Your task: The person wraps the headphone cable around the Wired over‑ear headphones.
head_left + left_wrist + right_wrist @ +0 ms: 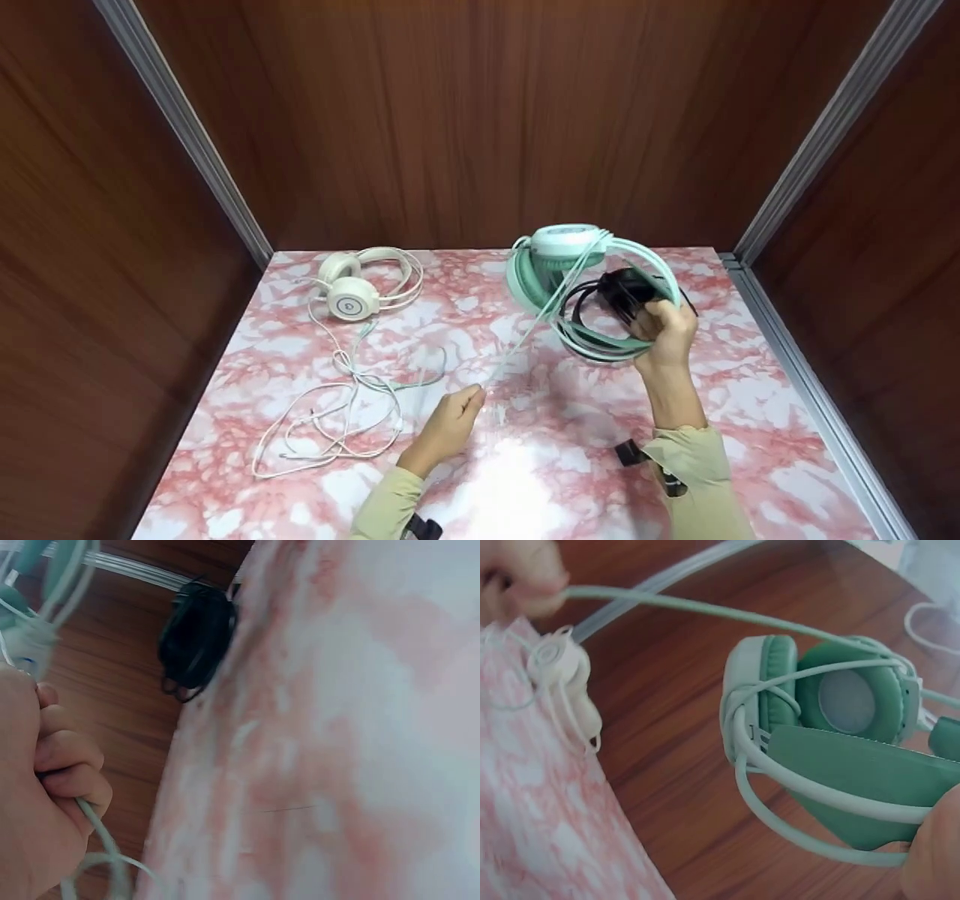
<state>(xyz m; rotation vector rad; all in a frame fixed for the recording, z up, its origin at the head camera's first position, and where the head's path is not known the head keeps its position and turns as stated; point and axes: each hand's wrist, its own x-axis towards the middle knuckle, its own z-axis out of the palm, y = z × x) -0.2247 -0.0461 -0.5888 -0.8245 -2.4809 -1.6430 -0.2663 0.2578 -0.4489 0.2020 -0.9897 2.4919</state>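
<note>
Mint-green and white headphones [568, 241] are raised above the table, and my right hand [667, 336] grips them by the headband. In the right wrist view, their green ear pads [782, 675] face each other and a cable crosses over the cups. My left hand [448, 422] is curled round the pale green cable [517, 349], which stretches taut from the headphones. Left wrist view: the cable [101, 829] also comes out below the curled fingers. Black headphones [625, 289] lie behind the right hand, partly hidden by the green headband.
At the back left of the marbled pink table [540, 435] lie cream-white headphones [354, 300]. Their loose cable [352, 405] spreads in loops toward the front left, with a greenish cable part [420, 384] beside it. Brown wooden panels [480, 120] enclose the table at the back and sides.
</note>
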